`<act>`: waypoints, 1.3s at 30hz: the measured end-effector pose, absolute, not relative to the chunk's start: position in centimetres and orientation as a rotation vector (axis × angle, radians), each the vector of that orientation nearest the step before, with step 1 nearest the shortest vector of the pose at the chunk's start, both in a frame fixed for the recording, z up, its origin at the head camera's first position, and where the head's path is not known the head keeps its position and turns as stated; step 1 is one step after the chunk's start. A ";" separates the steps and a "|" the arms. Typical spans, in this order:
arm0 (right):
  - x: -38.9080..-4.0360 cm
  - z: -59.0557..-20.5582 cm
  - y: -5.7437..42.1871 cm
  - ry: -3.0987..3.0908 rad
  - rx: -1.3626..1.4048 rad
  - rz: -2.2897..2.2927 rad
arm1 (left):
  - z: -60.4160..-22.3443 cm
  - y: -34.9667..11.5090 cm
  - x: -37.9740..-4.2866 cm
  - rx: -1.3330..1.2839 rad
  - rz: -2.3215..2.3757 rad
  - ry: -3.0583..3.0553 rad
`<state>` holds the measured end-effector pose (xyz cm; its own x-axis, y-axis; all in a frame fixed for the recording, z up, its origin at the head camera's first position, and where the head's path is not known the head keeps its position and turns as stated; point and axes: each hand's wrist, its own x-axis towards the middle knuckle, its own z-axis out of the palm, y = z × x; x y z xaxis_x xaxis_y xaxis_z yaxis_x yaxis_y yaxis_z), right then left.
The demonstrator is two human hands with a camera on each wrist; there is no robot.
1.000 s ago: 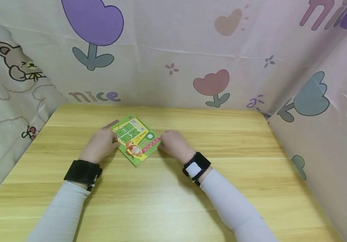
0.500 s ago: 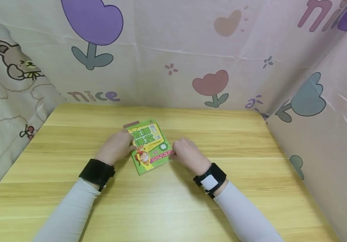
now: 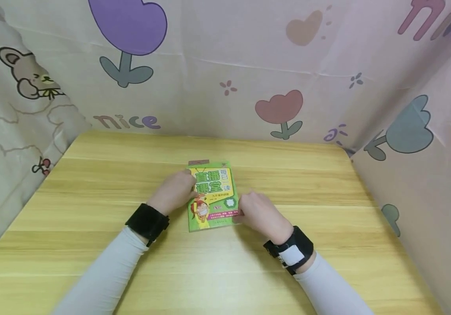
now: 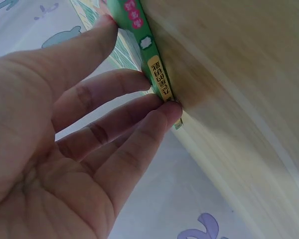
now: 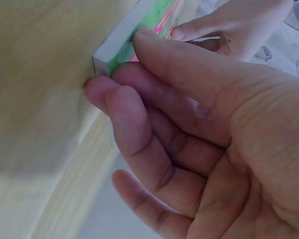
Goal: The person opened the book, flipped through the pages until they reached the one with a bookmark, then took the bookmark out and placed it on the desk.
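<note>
A green and yellow book [image 3: 213,197] with large printed characters and a cartoon child lies cover up on the table, nearly square to it. At its left edge my left hand [image 3: 174,192] holds the spine; the left wrist view shows the thumb on the cover side and the fingertips along the green spine [image 4: 146,42]. My right hand [image 3: 262,214] grips the lower right edge, its thumb on the cover and fingers bent against the white page edge [image 5: 119,37] in the right wrist view. A narrow brownish strip [image 3: 199,162] sticks out past the book's top left corner.
The wooden table [image 3: 194,271] reaches back to a hanging patterned cloth [image 3: 209,52], which also encloses the left and right sides. Both wrists carry black straps [image 3: 147,222].
Both hands have moved right and somewhat nearer with the book. It has turned from a slant to almost straight, and the brownish strip has shifted along with it.
</note>
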<state>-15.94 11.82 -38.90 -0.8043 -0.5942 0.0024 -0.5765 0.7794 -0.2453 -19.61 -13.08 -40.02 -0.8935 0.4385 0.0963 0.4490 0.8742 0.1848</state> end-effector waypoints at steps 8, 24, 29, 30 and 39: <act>-15.1 -39.1 12.8 2.904 -0.952 -0.356 | -40.0 -11.7 -19.6 -0.755 -0.279 -2.989; -14.9 -39.0 13.4 2.906 -0.948 -0.311 | -40.0 -10.7 -19.0 -0.701 -0.423 -3.051; -15.1 -38.8 13.6 2.873 -0.925 -0.329 | -39.6 -10.7 -17.7 -0.792 -0.465 -3.062; -15.2 -38.8 13.6 2.866 -0.926 -0.335 | -39.6 -10.7 -17.3 -0.820 -0.477 -3.057; -17.4 -38.1 14.3 2.861 -0.789 -0.506 | -39.9 -10.6 -14.7 -1.076 -0.512 -2.971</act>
<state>-17.39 14.35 -38.14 -0.8547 -0.5179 -0.0369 -0.4738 0.8071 -0.3523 -14.68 -10.62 -39.92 -0.7725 0.6328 0.0521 0.6138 0.7232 0.3167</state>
